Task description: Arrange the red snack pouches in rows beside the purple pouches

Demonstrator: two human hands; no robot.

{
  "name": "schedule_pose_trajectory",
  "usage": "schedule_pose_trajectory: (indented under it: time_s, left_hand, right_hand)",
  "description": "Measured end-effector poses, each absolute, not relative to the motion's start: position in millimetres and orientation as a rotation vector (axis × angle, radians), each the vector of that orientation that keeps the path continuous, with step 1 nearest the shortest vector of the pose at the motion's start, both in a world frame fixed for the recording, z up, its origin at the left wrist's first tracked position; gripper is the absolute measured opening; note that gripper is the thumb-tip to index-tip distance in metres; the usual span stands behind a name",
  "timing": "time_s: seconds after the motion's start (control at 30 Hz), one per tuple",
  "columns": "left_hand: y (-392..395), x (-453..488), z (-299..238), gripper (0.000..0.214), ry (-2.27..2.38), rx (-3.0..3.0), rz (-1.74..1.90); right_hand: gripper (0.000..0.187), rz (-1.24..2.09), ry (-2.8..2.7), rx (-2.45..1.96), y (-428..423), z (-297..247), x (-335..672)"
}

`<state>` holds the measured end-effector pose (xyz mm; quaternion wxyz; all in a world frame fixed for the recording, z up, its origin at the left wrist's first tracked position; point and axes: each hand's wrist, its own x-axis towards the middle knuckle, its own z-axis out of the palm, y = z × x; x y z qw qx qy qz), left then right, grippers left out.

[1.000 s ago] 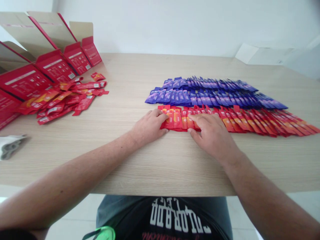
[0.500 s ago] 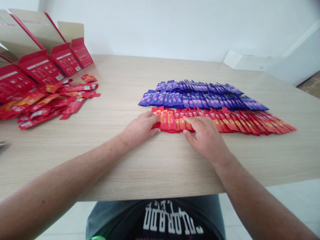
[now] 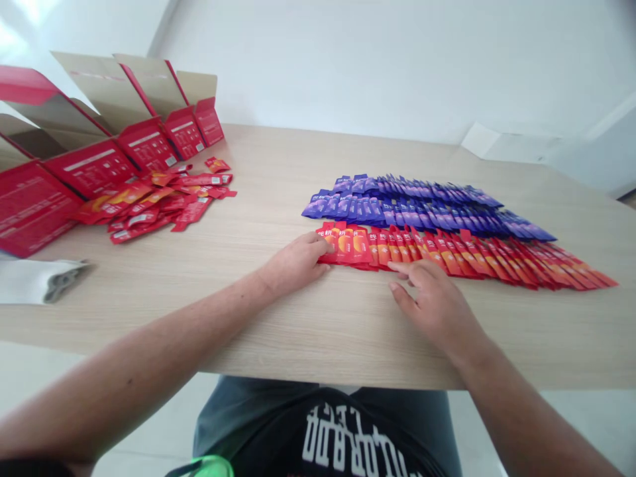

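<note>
A row of overlapping red sachets lies across the table, with orange fronts facing up. At its left end my left hand has finger and thumb closed on the edge of the end sachet, which is partly hidden by the fingers. My right hand is at the row's front edge, thumb and fingers apart, with nothing visible in it. Just behind the red row lie two rows of overlapping purple sachets.
Open red cartons stand at the back left, a loose pile of red sachets before them. A folded white-grey item lies at the table's left. A white box-like object sits by the wall.
The view has swung left. My right hand has drawn back from on top of the red row to its front edge. My left hand stays at the left end, where the end sachets show more.
</note>
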<state>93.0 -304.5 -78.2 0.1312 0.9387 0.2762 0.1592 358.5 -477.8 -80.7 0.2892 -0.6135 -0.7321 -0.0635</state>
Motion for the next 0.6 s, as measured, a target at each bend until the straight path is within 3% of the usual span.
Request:
schedule_pose_trajectory:
  time_s: [0.37, 0.6]
  left_hand:
    - [-314.3, 46.6, -61.2, 0.031, 0.826, 2.760, 0.451]
    - [-247.4, -56.2, -56.0, 0.036, 1.523, 2.713, 0.492]
  right_hand:
    - [0.034, 0.089, -1.995, -1.685, -494.3, -93.7, 344.2]
    - [0.034, 0.257, -1.923, -1.651, -504.0, -129.0, 345.9]
